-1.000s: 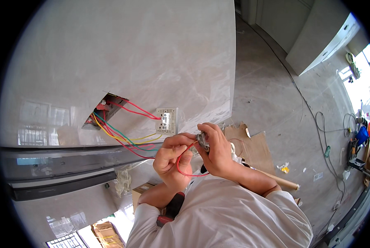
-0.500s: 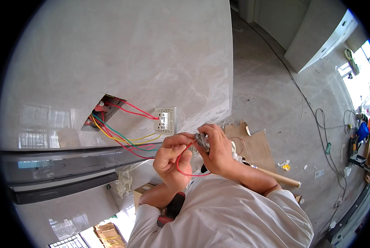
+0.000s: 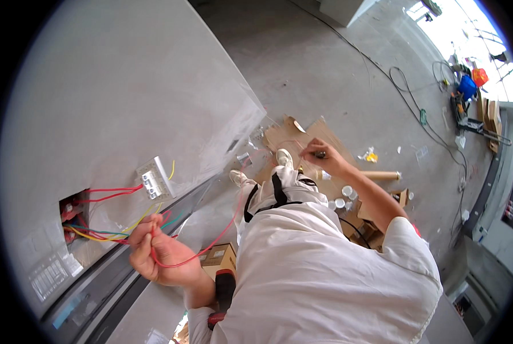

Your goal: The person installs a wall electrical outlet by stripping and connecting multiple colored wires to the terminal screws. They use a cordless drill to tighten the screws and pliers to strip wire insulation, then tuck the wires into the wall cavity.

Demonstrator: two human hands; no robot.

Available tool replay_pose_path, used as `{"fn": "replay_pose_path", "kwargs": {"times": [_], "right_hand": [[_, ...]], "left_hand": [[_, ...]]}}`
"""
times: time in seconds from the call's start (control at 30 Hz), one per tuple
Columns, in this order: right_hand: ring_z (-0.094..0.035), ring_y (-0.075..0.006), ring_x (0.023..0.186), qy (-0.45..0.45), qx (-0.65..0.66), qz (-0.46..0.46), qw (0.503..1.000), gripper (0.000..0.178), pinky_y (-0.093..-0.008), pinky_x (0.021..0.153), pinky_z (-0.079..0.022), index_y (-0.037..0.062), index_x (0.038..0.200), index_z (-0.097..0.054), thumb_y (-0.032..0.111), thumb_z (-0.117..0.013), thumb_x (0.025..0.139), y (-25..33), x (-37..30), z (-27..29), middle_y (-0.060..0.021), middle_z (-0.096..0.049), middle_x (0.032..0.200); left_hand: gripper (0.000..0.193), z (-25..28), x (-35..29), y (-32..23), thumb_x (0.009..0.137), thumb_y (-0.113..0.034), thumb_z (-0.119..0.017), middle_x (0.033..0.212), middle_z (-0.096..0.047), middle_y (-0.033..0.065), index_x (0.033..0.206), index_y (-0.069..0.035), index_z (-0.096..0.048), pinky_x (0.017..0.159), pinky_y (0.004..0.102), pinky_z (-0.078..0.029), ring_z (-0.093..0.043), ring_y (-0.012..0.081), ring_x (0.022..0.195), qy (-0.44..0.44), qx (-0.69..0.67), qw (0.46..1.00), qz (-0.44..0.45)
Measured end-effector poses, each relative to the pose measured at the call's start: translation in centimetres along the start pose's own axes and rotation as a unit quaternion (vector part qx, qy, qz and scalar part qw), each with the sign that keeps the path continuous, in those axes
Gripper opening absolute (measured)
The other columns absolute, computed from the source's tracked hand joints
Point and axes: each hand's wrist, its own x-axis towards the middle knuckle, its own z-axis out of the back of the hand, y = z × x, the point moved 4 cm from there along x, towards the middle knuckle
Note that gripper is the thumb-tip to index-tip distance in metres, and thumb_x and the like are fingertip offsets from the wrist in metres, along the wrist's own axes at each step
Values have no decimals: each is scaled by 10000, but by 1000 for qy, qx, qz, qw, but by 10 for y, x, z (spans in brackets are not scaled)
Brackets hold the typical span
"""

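My left hand (image 3: 162, 255) pinches a red wire (image 3: 225, 226), which loops below the fingers and runs up to the right. To the right, over the cardboard, my right hand (image 3: 331, 160) is closed around a small dark tool (image 3: 320, 155) mostly hidden in the palm; its kind is unclear. Whether the red wire reaches those fingers cannot be made out. A white wall socket (image 3: 155, 180), its back showing, hangs on two red wires (image 3: 116, 190) from an opening (image 3: 72, 212) in the wall. Yellow, green and more red wires come out below them toward my left hand.
Cardboard (image 3: 325, 135) lies on the floor beyond my feet, with a cardboard tube (image 3: 380, 175) and white round pieces (image 3: 347, 192) nearby. A cordless power tool (image 3: 225, 289) is by my left side, beside a carton (image 3: 219, 255). A long cable (image 3: 376, 63) crosses the floor.
My hands have moved apart, the left toward the wall opening with the red wire, the right outward over the floor. The view has turned, and the socket now hangs tilted.
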Motion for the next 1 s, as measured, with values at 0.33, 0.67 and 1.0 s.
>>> {"fn": "replay_pose_path", "kwargs": {"times": [0.33,0.67,1.0], "right_hand": [[-653,-336,1052,300,-31,63,951,292,-408,913,-524,48,1105,-771,-49,-701,839,-58,-10,-62,-148,-671,1113],[-596,-396,1238,288,-178,-2,941,562,-440,1086,-473,31,1327,-615,-44,-680,774,-73,37,-111,-210,-618,1295],[-724,-366,1033,193,-334,-113,916,346,-464,932,-552,73,1241,-705,245,-599,959,-127,38,-115,-221,-743,1112]], "left_hand": [[121,9,19,6,1033,-47,-550,1192,-632,209,1139,-25,-604,974,474,-517,-634,316,1090,-9,-35,999,18],[149,39,36,16,952,38,-663,1154,-666,205,1093,17,-621,967,423,-550,-667,285,1028,-107,-3,993,51],[207,57,17,26,917,130,-676,1186,-641,199,1100,41,-640,983,383,-568,-670,268,1076,-87,-39,990,104]]}}
